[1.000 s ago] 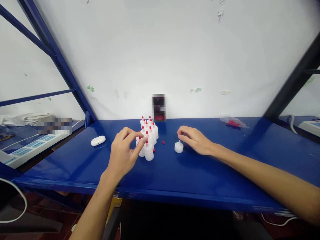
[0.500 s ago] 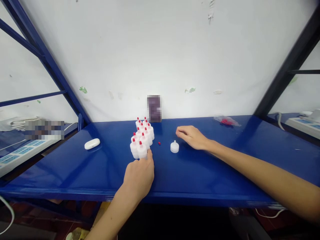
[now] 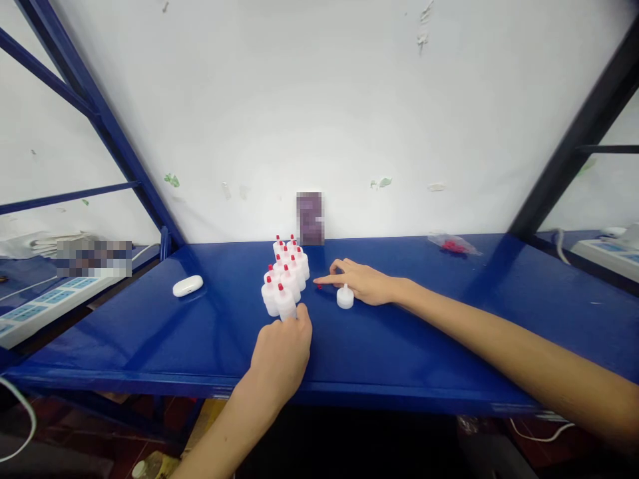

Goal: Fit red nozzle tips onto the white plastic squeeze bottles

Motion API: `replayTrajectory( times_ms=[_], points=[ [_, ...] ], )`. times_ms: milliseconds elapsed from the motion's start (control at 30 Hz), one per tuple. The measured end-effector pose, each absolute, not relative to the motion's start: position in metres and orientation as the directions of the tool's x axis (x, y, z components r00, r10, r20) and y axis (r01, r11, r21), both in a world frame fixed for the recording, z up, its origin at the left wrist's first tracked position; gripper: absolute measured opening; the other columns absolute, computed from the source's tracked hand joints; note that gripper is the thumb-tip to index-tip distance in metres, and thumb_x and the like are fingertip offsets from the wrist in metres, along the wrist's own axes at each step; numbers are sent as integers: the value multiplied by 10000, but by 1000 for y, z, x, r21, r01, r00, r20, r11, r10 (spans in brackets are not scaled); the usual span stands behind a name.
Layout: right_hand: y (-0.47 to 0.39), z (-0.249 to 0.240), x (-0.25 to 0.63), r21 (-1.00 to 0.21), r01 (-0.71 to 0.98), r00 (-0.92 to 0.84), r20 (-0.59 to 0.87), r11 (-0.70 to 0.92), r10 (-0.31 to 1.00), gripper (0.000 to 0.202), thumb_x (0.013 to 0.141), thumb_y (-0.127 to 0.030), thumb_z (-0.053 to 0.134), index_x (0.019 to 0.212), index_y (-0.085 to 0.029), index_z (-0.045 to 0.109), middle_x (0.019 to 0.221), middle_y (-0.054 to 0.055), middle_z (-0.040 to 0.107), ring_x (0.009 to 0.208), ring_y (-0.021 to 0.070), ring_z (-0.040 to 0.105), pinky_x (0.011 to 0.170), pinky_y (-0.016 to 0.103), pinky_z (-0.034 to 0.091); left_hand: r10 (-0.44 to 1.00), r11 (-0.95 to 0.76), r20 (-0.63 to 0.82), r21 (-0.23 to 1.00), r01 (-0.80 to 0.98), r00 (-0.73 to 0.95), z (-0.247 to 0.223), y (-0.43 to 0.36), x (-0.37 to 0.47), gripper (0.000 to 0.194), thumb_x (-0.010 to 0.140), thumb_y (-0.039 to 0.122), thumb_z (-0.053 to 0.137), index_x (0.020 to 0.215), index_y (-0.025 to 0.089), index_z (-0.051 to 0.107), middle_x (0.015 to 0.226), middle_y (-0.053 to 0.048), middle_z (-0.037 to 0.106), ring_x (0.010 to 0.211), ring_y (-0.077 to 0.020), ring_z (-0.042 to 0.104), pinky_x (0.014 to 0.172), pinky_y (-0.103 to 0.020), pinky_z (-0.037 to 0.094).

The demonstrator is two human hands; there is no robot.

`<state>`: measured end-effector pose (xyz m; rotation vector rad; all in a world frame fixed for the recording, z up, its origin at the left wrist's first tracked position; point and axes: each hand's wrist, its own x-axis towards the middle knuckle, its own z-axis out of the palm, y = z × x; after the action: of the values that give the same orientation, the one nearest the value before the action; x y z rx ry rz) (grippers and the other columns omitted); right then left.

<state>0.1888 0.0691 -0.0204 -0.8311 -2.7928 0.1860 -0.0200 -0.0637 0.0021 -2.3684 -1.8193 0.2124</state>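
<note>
Several white bottles with red tips (image 3: 290,285) stand in a cluster. My left hand (image 3: 282,352) is closed round the base of the nearest bottle (image 3: 285,305); its curled fingers are partly hidden. A small red piece (image 3: 320,287) lies right of the cluster. My right hand (image 3: 362,281) reaches in from the right, its index finger stretched out just above the red piece and the other fingers bent, holding nothing visible. Just below this hand stands a short white nozzle-topped piece (image 3: 345,297) without a red tip.
The blue table (image 3: 399,352) backs onto a white wall. A white oval case (image 3: 188,286) lies at the left, and a clear bag with red pieces (image 3: 455,246) at the back right. A blurred dark rectangle (image 3: 310,219) leans on the wall. Power strips flank the table.
My right hand has moved left, to the red piece, and its index finger has stretched out. My left hand stays at the nearest bottle. The view has shifted slightly.
</note>
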Motion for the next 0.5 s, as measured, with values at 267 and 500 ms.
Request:
replayTrajectory(
  times_ms=[267,500],
  points=[
    [71,-24,190,-217,527,-775,276,822,569,265,985,-228,458,1109,-218,693,1088,89,618,972,218,585,832,369,445,968,-236,58,-141,962,245,0,-60,-26,258,988,156,333,1036,132,585,805,-133,702,732,-309,715,603,-352,521],
    [75,-24,210,-244,637,-657,326,732,680,188,946,-183,494,1026,-148,660,939,84,689,849,207,623,867,413,410,893,-436,168,98,895,417,-3,-59,-23,118,930,141,500,913,165,615,862,-69,690,746,-229,682,649,-313,508]
  ],
)
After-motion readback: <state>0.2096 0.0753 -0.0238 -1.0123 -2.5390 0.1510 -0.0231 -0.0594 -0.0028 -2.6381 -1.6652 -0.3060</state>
